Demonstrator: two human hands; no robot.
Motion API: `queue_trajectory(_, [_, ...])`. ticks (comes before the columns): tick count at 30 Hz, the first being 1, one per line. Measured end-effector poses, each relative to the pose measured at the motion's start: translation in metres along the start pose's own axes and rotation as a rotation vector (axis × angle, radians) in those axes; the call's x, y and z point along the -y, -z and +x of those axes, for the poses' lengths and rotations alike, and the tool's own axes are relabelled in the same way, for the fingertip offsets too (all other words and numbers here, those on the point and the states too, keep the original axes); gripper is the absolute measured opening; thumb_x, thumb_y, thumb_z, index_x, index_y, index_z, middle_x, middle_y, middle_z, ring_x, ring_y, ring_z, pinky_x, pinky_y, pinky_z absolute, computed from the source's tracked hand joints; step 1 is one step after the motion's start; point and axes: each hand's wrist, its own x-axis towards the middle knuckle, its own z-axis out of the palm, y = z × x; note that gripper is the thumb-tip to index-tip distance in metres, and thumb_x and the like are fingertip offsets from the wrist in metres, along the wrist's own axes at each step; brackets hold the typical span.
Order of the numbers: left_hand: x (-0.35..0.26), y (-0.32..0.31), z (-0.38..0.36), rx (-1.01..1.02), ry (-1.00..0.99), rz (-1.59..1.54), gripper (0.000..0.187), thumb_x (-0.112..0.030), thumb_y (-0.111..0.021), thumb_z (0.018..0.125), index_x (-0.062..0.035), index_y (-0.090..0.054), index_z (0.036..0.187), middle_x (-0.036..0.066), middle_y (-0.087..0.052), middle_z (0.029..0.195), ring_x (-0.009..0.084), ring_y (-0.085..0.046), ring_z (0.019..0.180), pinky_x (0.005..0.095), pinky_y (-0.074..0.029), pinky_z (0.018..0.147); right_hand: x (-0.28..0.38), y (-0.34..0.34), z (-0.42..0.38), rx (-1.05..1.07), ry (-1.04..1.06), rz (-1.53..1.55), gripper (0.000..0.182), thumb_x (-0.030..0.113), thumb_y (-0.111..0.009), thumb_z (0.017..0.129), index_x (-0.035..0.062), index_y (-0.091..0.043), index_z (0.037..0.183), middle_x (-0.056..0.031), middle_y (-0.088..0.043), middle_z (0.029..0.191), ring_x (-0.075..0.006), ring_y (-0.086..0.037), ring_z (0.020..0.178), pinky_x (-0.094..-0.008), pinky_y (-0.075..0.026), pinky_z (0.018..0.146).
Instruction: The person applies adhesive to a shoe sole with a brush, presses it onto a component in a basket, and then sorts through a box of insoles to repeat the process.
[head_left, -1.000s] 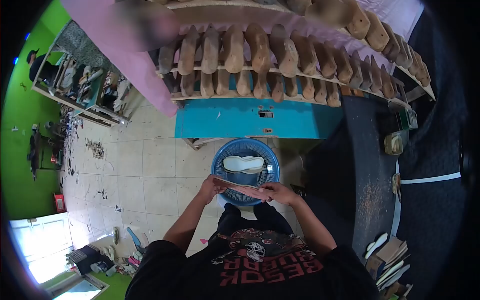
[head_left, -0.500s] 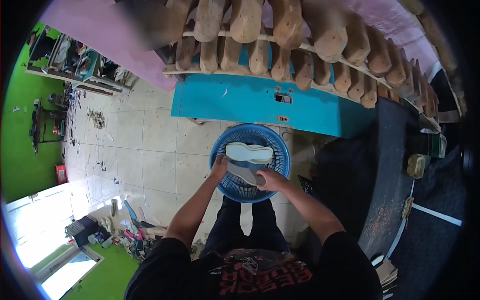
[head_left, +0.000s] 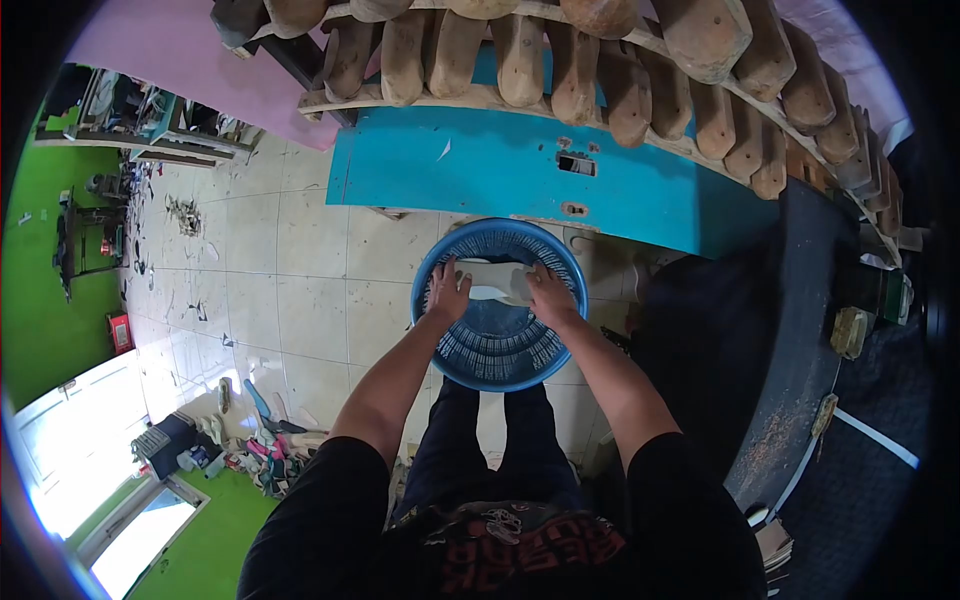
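A round blue plastic basket (head_left: 500,372) sits in front of my legs. Inside its far half lie pale shoe soles (head_left: 492,278), a greyish one on top of a whiter one. My left hand (head_left: 449,291) holds the left end of the grey sole, fingers curled over it. At the sole's right end, my right hand (head_left: 550,296) grips it in the same way. Both hands are inside the basket rim, and the palms are hidden from above.
Wooden shoe lasts (head_left: 520,60) hang in rows on a rack at the top. Below them is a turquoise board (head_left: 450,165). A dark bench (head_left: 790,330) stands right. Scraps (head_left: 265,455) lie at lower left on the tiled floor (head_left: 310,310).
Both hands have moved away from my body with the grey sole, from the near part of the basket to over the white soles. The view has shifted slightly.
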Motion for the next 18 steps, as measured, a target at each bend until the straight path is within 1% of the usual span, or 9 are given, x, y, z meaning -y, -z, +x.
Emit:
queue_trajectory(4, [-0.010, -0.001, -0.019, -0.077, -0.061, 0.155, 0.069, -0.035, -0.059, 0.097, -0.0120, -0.031, 0.156, 0.022, -0.034, 0.148, 0.0432, -0.037, 0.138, 0.0556, -0.034, 0.113, 0.005, 0.003, -0.009, -0.130, -0.009, -0.149, 0.053, 0.008, -0.073, 0.079, 0.0036, -0.057, 0.129, -0.0192, -0.047, 0.140, -0.0373, -0.050, 0.127, -0.0451, -0.047, 0.104])
queue_trajectory(7, [-0.014, 0.002, -0.025, -0.050, -0.233, 0.229, 0.074, -0.037, -0.063, 0.093, -0.0145, -0.031, 0.156, 0.018, -0.032, 0.147, 0.0403, -0.034, 0.139, 0.0563, -0.034, 0.113, 0.009, -0.002, -0.013, -0.119, -0.028, -0.126, 0.048, 0.007, -0.067, 0.081, 0.0022, -0.059, 0.128, -0.0179, -0.051, 0.132, -0.0361, -0.051, 0.124, -0.0452, -0.046, 0.104])
queue_trajectory(9, [-0.017, 0.001, -0.026, 0.228, -0.220, 0.477, 0.076, -0.040, -0.064, 0.092, -0.0159, -0.031, 0.156, 0.018, -0.032, 0.147, 0.0382, -0.034, 0.139, 0.0559, -0.033, 0.113, 0.009, -0.011, -0.017, -0.093, -0.043, -0.084, 0.044, 0.007, -0.063, 0.083, 0.0012, -0.061, 0.126, -0.0170, -0.054, 0.126, -0.0354, -0.051, 0.123, -0.0448, -0.046, 0.103])
queue_trajectory(10, [-0.017, 0.000, -0.025, 0.279, -0.182, 0.508, 0.085, -0.047, -0.065, 0.090, -0.0179, -0.025, 0.159, 0.018, -0.028, 0.153, 0.0379, -0.029, 0.144, 0.0559, -0.030, 0.116, 0.012, -0.013, -0.021, -0.116, -0.057, -0.057, 0.049, 0.008, -0.065, 0.082, 0.0001, -0.058, 0.130, -0.0170, -0.053, 0.127, -0.0353, -0.050, 0.124, -0.0446, -0.046, 0.104])
queue_trajectory(11, [-0.018, -0.001, -0.024, 0.271, -0.188, 0.507, 0.085, -0.047, -0.065, 0.090, -0.0179, -0.025, 0.159, 0.018, -0.028, 0.153, 0.0379, -0.029, 0.144, 0.0559, -0.030, 0.116, 0.015, -0.014, -0.024, -0.140, -0.069, -0.030, 0.054, 0.010, -0.067, 0.082, -0.0010, -0.056, 0.134, -0.0169, -0.052, 0.129, -0.0351, -0.049, 0.125, -0.0445, -0.045, 0.105])
queue_trajectory(12, [-0.019, -0.002, -0.024, 0.323, -0.159, 0.555, 0.091, -0.051, -0.064, 0.090, -0.0186, -0.019, 0.161, 0.018, -0.023, 0.157, 0.0381, -0.026, 0.146, 0.0551, -0.028, 0.117, 0.018, -0.012, -0.027, -0.105, -0.079, -0.087, 0.067, 0.014, -0.072, 0.078, -0.0009, -0.051, 0.140, -0.0160, -0.050, 0.133, -0.0341, -0.048, 0.127, -0.0437, -0.044, 0.106])
queue_trajectory(15, [-0.025, -0.001, -0.015, 0.425, -0.116, 0.656, 0.100, -0.058, -0.064, 0.089, -0.0223, -0.008, 0.164, 0.019, -0.014, 0.164, 0.0390, -0.018, 0.151, 0.0541, -0.024, 0.119, 0.031, -0.007, -0.030, -0.042, -0.151, -0.151, 0.068, 0.017, -0.074, 0.078, -0.0008, -0.051, 0.140, -0.0174, -0.049, 0.135, -0.0342, -0.048, 0.127, -0.0436, -0.044, 0.107])
queue_trajectory(16, [-0.026, -0.001, -0.013, 0.483, -0.100, 0.706, 0.104, -0.061, -0.064, 0.088, -0.0254, -0.003, 0.165, 0.020, -0.008, 0.166, 0.0398, -0.013, 0.153, 0.0538, -0.022, 0.120, 0.035, -0.004, -0.025, 0.076, -0.216, -0.130, 0.074, 0.020, -0.076, 0.078, 0.0001, -0.048, 0.143, -0.0164, -0.046, 0.139, -0.0329, -0.046, 0.130, -0.0427, -0.043, 0.108])
queue_trajectory(18, [-0.035, -0.004, -0.012, 0.489, -0.077, 0.711, 0.104, -0.061, -0.064, 0.088, -0.0291, -0.002, 0.164, 0.020, -0.007, 0.167, 0.0407, -0.011, 0.153, 0.0545, -0.021, 0.121, 0.038, -0.001, -0.008, 0.148, -0.279, -0.104, 0.076, 0.021, -0.075, 0.078, 0.0002, -0.046, 0.145, -0.0164, -0.044, 0.141, -0.0329, -0.045, 0.132, -0.0431, -0.043, 0.108])
